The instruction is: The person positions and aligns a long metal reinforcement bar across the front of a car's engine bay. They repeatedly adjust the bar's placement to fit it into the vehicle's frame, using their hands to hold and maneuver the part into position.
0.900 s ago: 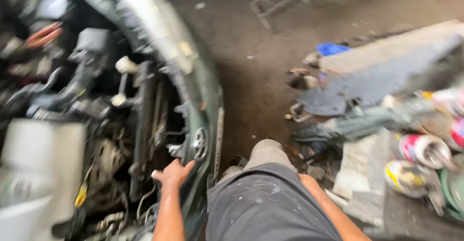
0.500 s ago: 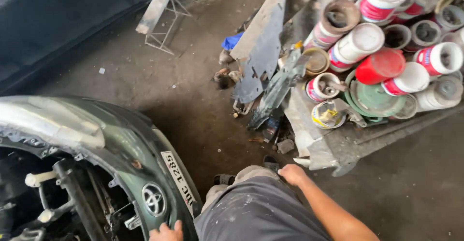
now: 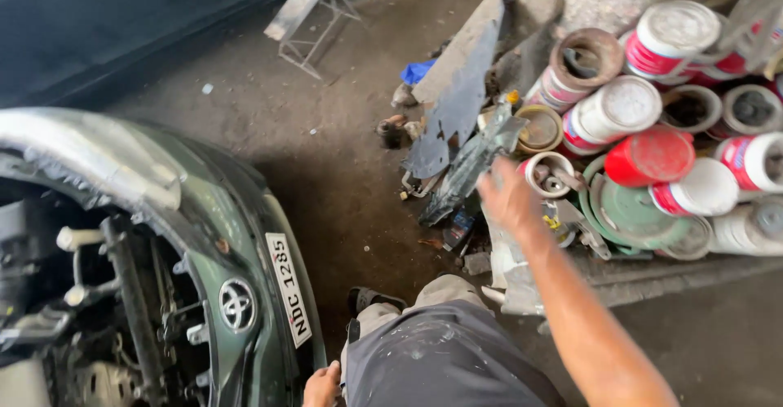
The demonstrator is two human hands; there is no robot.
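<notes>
the right hand is extended over the clutter on the floor, fingers loosely spread and holding nothing, nearest to a small open tin among the stacked paint cans and just beside a crumpled dark panel scrap. the left hand rests at the lower edge of the green car bumper, only partly in view, so its grip cannot be told.

two hands: right hand, left hand; one green bumper; one red lid; roughly a dozen paint cans.
</notes>
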